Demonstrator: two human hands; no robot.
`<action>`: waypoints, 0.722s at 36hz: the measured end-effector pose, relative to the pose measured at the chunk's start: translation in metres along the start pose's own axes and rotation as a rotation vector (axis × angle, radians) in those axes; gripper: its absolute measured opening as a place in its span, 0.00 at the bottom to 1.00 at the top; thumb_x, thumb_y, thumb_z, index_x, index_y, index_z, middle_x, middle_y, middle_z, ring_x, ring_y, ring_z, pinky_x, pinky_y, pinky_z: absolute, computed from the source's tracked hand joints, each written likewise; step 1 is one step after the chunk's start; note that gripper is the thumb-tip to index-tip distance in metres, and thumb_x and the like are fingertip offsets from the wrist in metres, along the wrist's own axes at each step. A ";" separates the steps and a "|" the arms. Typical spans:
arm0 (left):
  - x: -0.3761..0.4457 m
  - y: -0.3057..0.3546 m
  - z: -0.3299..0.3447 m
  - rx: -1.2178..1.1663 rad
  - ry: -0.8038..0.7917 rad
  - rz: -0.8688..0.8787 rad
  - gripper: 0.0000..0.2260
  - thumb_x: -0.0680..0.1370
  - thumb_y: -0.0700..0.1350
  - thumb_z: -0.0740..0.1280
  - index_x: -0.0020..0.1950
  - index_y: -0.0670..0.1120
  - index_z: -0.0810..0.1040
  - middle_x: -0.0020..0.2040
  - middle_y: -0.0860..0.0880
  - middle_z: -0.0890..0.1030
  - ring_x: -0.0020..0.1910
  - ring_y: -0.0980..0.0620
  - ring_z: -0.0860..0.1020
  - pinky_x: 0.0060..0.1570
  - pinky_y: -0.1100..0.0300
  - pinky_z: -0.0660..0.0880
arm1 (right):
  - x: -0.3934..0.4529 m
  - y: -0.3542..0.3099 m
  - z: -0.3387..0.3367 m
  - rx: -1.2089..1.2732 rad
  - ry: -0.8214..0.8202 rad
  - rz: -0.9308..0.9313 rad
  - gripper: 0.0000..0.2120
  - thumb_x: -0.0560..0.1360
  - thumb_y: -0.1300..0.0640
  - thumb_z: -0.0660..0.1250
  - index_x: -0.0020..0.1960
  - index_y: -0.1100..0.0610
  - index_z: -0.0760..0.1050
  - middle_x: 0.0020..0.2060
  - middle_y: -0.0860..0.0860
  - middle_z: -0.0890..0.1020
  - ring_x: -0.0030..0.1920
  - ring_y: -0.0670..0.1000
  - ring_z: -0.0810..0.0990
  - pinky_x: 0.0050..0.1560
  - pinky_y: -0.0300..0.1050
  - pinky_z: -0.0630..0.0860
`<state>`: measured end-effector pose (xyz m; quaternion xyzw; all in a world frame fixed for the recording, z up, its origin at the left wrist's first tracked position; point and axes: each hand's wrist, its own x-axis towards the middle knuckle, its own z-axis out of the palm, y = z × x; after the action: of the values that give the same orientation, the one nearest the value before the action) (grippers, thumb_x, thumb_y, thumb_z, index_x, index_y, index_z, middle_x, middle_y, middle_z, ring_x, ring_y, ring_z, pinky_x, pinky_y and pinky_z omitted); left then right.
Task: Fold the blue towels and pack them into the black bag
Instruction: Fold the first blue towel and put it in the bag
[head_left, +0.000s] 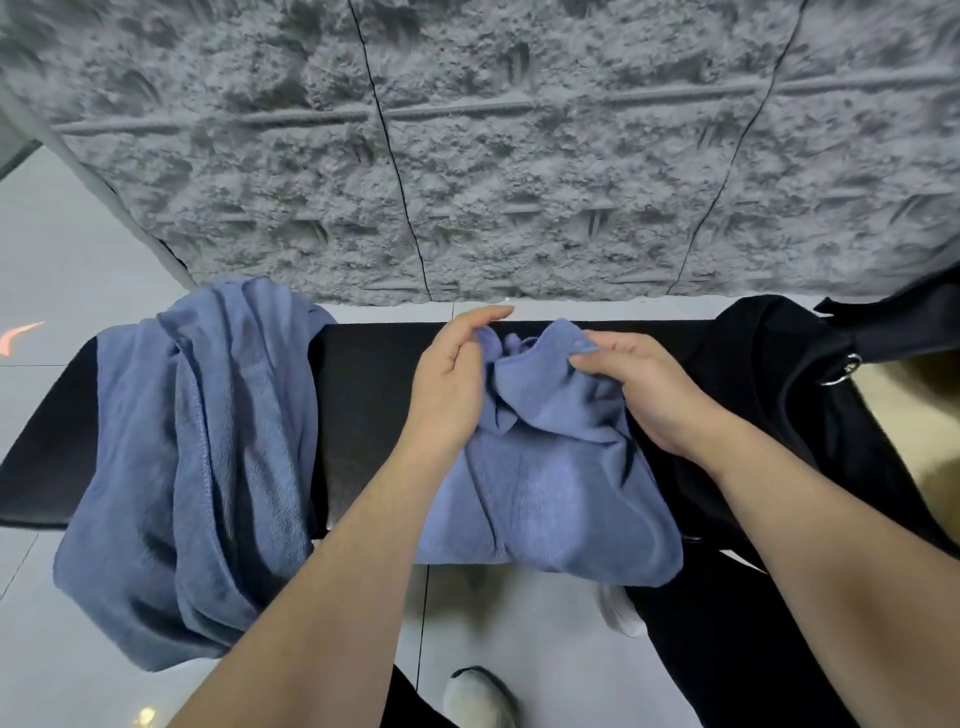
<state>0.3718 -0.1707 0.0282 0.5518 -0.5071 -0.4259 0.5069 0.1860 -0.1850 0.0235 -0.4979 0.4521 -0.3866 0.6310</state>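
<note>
A small blue towel (550, 483) lies crumpled on the black bench (363, 374), its near edge hanging over the front. My left hand (452, 384) pinches its bunched far-left corner. My right hand (639, 384) pinches the raised far-right corner. A larger blue towel (208, 467) is draped in loose folds over the bench's left part and hangs down toward the floor. The black bag (779, 395) sits on the bench's right end, just right of my right hand, with a strap and metal ring (841, 370) at its far side.
A rough grey stone-textured wall (493, 156) rises right behind the bench. Pale floor tiles (62, 270) surround it. My shoes (483, 696) and black trousers stand close to the bench's front edge.
</note>
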 end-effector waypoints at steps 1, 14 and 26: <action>0.000 0.005 0.000 -0.035 -0.010 -0.004 0.19 0.82 0.34 0.54 0.54 0.52 0.81 0.46 0.51 0.79 0.44 0.63 0.76 0.49 0.71 0.72 | 0.000 0.000 0.000 0.001 -0.025 0.005 0.10 0.71 0.59 0.64 0.45 0.64 0.80 0.40 0.58 0.79 0.43 0.53 0.75 0.43 0.44 0.71; -0.004 0.001 -0.001 0.030 -0.208 -0.033 0.07 0.77 0.39 0.71 0.45 0.52 0.85 0.44 0.59 0.85 0.46 0.64 0.81 0.46 0.72 0.73 | -0.001 -0.003 -0.006 -0.042 0.000 -0.004 0.13 0.73 0.59 0.63 0.51 0.64 0.83 0.53 0.67 0.82 0.54 0.59 0.79 0.65 0.64 0.71; -0.001 -0.002 0.003 -0.009 -0.018 -0.277 0.07 0.78 0.43 0.69 0.41 0.50 0.85 0.44 0.58 0.85 0.42 0.64 0.80 0.41 0.71 0.75 | 0.007 0.001 -0.009 -0.300 0.226 -0.146 0.09 0.78 0.61 0.68 0.46 0.48 0.78 0.44 0.43 0.83 0.46 0.42 0.78 0.54 0.42 0.74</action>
<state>0.3689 -0.1702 0.0262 0.6105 -0.4286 -0.4990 0.4412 0.1796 -0.1934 0.0207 -0.5712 0.5355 -0.4129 0.4652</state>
